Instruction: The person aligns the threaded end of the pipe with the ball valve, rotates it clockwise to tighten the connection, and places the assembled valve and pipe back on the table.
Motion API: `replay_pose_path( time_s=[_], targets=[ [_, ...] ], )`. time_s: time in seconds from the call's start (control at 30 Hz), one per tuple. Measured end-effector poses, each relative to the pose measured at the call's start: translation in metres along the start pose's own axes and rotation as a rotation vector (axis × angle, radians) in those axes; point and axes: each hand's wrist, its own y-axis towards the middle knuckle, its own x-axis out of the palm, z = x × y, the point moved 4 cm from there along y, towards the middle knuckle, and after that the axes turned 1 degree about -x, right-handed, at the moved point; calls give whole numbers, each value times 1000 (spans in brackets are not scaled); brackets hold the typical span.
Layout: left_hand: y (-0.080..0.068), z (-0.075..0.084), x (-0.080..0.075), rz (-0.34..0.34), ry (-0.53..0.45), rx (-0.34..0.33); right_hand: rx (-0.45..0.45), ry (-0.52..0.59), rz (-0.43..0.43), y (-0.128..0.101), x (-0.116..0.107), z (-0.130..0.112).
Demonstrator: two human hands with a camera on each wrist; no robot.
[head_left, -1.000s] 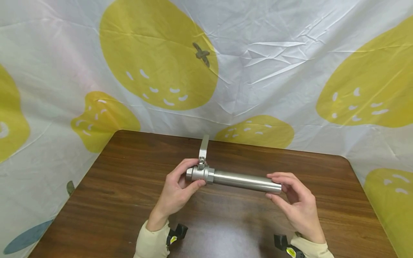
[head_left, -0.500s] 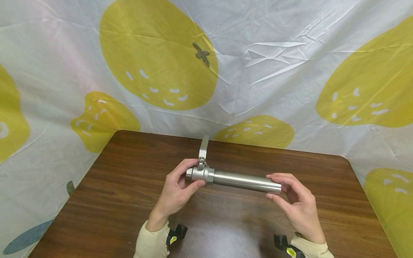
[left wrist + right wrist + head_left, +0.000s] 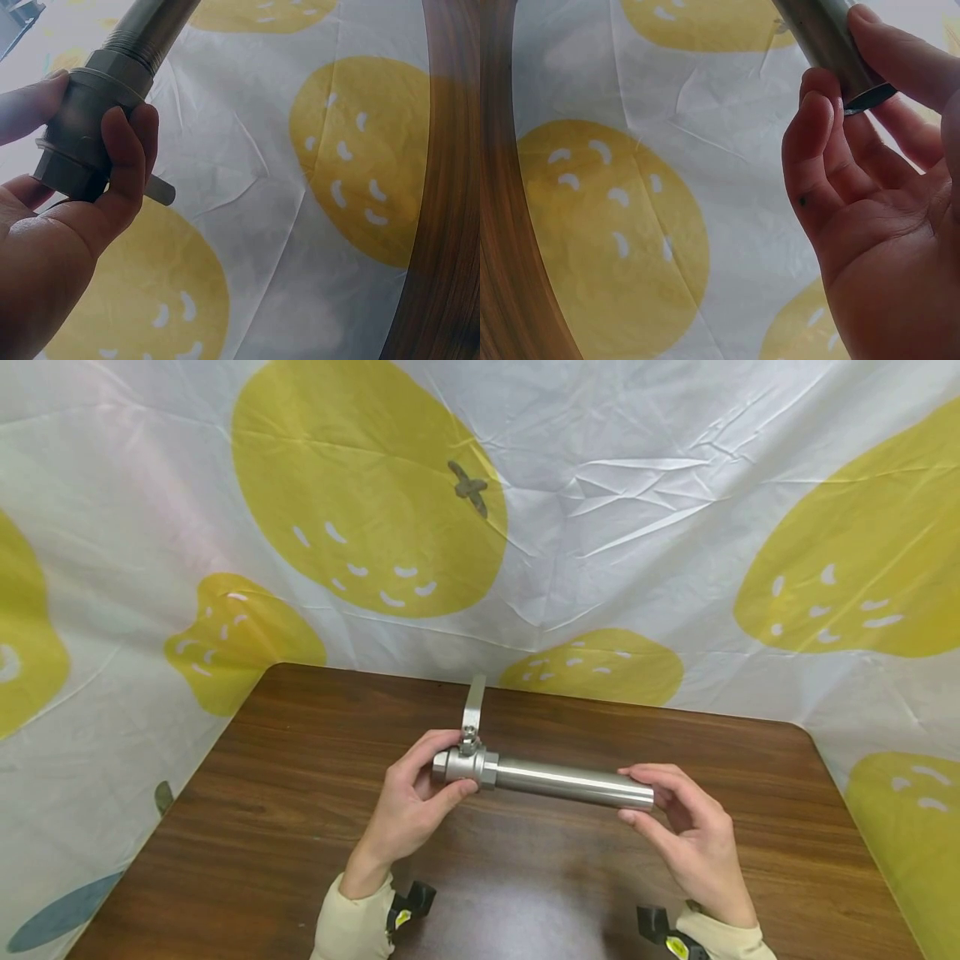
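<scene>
Two hands, one assembly: one valve threaded onto one pipe. No containers in view.

Nearest: two cream sleeves (image 3: 352,927) at the bottom edge of the head view, a black wrist mount beside each.

Left hand (image 3: 408,810) grips the valve (image 3: 465,766): thumb across its near side, fingers curled round the body. Left wrist view confirms it, with the thumb (image 3: 124,157) pressed on the hex body and fingers wrapped behind.

Right hand (image 3: 690,839) holds the pipe's free end, thumb below and fingers on top, a pinch round the tube rather than a full fist. Right wrist view shows fingertips (image 3: 821,112) curled against the pipe end.

The pipe (image 3: 573,782) runs roughly level between the hands, just above the table (image 3: 285,827), near its middle. Contact with the table: cannot tell.

One flat lever (image 3: 473,702) stands on the valve and points away from the person, toward the far edge.

Farthest: one white sheet (image 3: 600,485) with yellow fruit prints, behind and around the table.
</scene>
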Motion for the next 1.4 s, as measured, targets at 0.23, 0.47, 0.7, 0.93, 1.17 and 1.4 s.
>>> replay_pose_path(
  time_s=[0.23,0.47,0.7,0.93,1.17,1.4],
  targets=[
    [0,0,0,-2,4,11,44,-63,9,-1,0,-1],
    [0,0,1,-6,5,8,75,-160,34,-2,-2,0],
    [-1,0,1,-11,-5,17,97,-176,61,-4,-5,1],
    [-2,-1,2,-18,-1,17,102,-175,61,-5,-5,1],
    [-1,0,2,-11,2,29,97,-133,54,-5,-5,2],
    [-1,0,2,-4,7,23,87,-79,34,-3,-4,3]
  ],
)
